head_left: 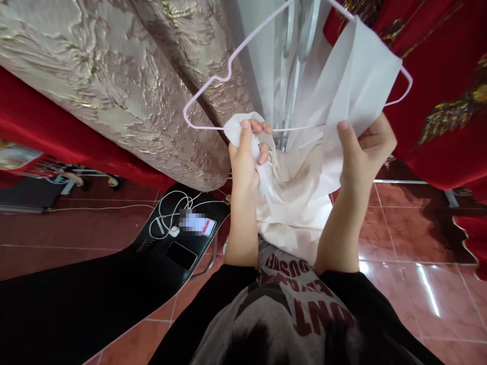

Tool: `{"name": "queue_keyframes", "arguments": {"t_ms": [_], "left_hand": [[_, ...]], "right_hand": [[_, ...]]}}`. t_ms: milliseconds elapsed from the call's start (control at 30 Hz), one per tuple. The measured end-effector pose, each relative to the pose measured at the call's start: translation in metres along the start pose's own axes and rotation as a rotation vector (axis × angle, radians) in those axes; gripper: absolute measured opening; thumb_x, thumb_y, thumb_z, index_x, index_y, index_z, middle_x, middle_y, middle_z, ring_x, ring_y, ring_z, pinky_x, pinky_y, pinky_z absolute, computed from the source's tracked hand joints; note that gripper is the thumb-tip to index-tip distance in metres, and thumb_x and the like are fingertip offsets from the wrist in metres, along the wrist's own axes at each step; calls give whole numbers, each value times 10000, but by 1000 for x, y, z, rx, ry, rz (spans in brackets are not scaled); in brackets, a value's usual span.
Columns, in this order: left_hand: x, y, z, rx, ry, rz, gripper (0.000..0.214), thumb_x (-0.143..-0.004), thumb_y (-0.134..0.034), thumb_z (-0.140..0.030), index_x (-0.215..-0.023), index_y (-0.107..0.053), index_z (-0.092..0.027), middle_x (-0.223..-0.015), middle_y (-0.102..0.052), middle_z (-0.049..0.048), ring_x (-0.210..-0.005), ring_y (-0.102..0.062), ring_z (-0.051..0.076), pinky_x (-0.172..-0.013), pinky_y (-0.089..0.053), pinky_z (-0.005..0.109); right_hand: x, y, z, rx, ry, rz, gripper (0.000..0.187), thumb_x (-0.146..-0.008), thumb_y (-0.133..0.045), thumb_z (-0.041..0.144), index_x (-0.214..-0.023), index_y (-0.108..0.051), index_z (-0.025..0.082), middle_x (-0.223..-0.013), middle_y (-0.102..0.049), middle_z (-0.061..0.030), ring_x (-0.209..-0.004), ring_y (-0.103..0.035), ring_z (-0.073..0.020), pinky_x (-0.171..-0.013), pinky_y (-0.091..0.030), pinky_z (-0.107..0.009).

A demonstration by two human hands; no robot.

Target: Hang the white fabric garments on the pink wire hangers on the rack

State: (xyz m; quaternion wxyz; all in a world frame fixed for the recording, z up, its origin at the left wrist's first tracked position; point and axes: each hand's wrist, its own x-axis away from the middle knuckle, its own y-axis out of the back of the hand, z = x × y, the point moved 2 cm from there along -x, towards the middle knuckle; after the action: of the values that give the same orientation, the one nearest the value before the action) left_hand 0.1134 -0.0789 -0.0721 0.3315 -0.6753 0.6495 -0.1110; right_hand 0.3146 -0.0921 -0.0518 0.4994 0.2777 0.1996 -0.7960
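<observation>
L hand (245, 157), mid-frame: fingers curled shut round a bunched fold of white cloth (300, 197), thumb up by the hanger's bottom bar. Can't tell if it grips the bar too. R hand (365, 149), at 3 o'clock from L: also closed, thumb in front, pinching a flat panel of the same cloth that stands up toward 12. The rest of the cloth sags btwn both hands toward 6, down to the person's chest.

The wire hanger (213, 83) is at 11 o'clock above L hand, and its far shoulder shows past the panel edge at 2.

Cloth looks thin, light and limp. It prob. creases fast and slides on a smooth wire, so best pinched at an edge or seam, not mid-panel. Hanger looks thin and springy; take it at the bar.

Further out: gold brocade fabric (114, 76) at 10, red garments (449, 101) at 2–3, black seat (160, 263) w/ phone (180, 255) and white cable (167, 213) at 8, red tile floor (411, 253).
</observation>
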Motion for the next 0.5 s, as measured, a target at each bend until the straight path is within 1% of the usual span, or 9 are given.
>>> {"name": "queue_keyframes", "arguments": {"t_ms": [67,133,200,267,300,333,400,467,500], "left_hand": [[-1,1,1,20,1,16,422,-1015,-630,-545,-792,-585,-189,-850,-603,60,-449,-299,67,-327,-170,218],[-2,3,1,56,-13,19,395,-1034,-624,-492,-791,-593,-181,-839,-601,61,-450,-293,62,-323,-174,211],[-2,5,1,87,-30,3,364,-1050,-621,-435,-801,-605,-171,-835,-590,56,-450,-278,53,-325,-169,208],[-2,6,-1,94,-37,-13,351,-1059,-616,-404,-802,-613,-165,-835,-581,53,-452,-274,49,-329,-164,209],[-1,6,-2,93,-36,-16,355,-1060,-616,-403,-796,-614,-165,-829,-577,53,-453,-277,49,-329,-164,210],[-1,5,-3,90,-29,-17,357,-1059,-617,-403,-792,-616,-165,-828,-573,53,-454,-282,50,-331,-170,211],[1,2,-5,94,13,-6,367,-1055,-618,-412,-785,-608,-164,-831,-576,52,-437,-273,42,-329,-176,211],[4,-3,-6,106,81,15,366,-1059,-602,-409,-789,-597,-164,-848,-594,54,-409,-257,32,-322,-175,205],[4,-5,-6,110,108,25,360,-1057,-599,-406,-789,-591,-166,-857,-606,56,-396,-255,30,-316,-173,201]], "right_hand": [[-7,-5,9,-115,4,21,352,-796,-798,459,-990,-672,194,-942,-639,-39,-941,-651,-179,-885,-557,-364],[-16,-13,17,-143,-55,120,359,-760,-839,395,-1019,-675,208,-980,-667,-34,-971,-661,-178,-863,-572,-338],[-25,-21,24,-106,-180,276,318,-770,-830,332,-1027,-684,214,-917,-680,-30,-852,-668,-161,-667,-553,-283],[-37,-27,32,-122,-260,353,153,-819,-752,253,-947,-692,194,-870,-686,-30,-674,-635,-124,-452,-400,-236],[-45,-28,37,-179,-262,332,48,-831,-694,189,-876,-684,177,-886,-695,-29,-606,-611,-102,-403,-330,-233],[-55,-27,44,-246,-252,281,61,-832,-629,122,-813,-672,161,-868,-695,-21,-547,-579,-81,-380,-282,-235],[-75,-23,56,-369,-280,144,232,-840,-493,34,-733,-663,150,-690,-634,26,-432,-470,-41,-361,-218,-230],[-91,-15,65,-460,-415,48,421,-913,-344,33,-681,-667,171,-489,-474,62,-361,-344,-25,-355,-184,-211],[-97,-11,67,-505,-483,12,509,-952,-273,55,-653,-664,185,-439,-413,69,-347,-304,-21,-353,-181,-196]]}}
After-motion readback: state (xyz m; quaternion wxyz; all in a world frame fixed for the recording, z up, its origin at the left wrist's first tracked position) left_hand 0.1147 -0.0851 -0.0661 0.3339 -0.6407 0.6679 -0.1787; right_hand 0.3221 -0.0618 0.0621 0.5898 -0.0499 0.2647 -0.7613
